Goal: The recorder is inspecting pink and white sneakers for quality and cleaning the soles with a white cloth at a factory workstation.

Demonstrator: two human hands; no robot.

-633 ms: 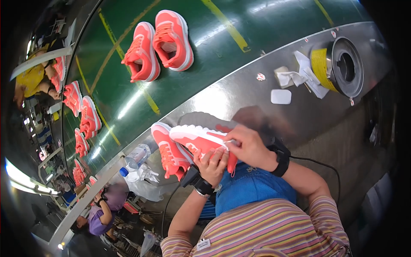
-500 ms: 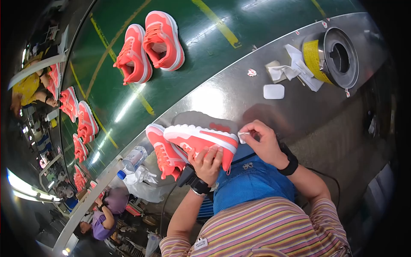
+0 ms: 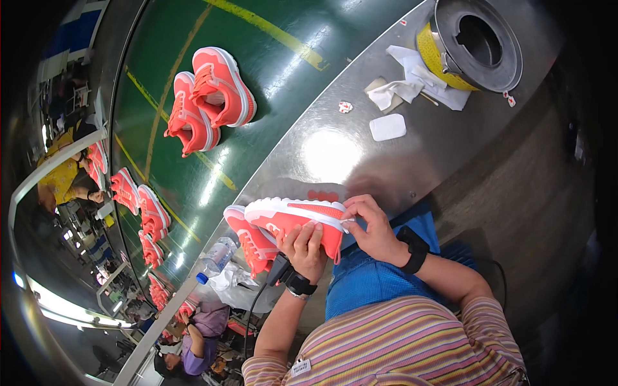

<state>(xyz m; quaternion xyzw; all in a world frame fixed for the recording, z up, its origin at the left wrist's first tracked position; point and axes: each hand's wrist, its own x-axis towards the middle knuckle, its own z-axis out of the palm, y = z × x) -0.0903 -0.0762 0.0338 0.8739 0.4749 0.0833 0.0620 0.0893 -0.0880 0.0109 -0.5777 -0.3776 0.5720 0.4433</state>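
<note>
On its side at the near edge of the metal bench lies a coral sneaker [image 3: 277, 211] with a white midsole. My left hand [image 3: 304, 249] is closed on its upper, fingers across the side. Pinched in my right hand [image 3: 376, 233] is a small white cloth [image 3: 347, 223], partly hidden by the fingers, pressed against the sole edge at the heel. Behind and to the left, the matching sneaker [image 3: 250, 239] rests partly covered by the first. A finished-looking pair stands farther off on the green belt, its right shoe [image 3: 224, 90] overlapping the left shoe [image 3: 187, 125].
A metal canister [image 3: 492, 71] with a yellow band stands at the bench's far right, beside crumpled white cloths [image 3: 393, 91] and a white pad [image 3: 388, 127]. A plastic bottle [image 3: 220, 253] lies at the left bench edge. More coral shoes [image 3: 153, 212] sit along the belt; co-workers [image 3: 199, 338] are beyond.
My right hand has moved left, bringing the white cloth against the heel. My left hand keeps its hold on the sneaker. The whole view has shifted and turned somewhat.
</note>
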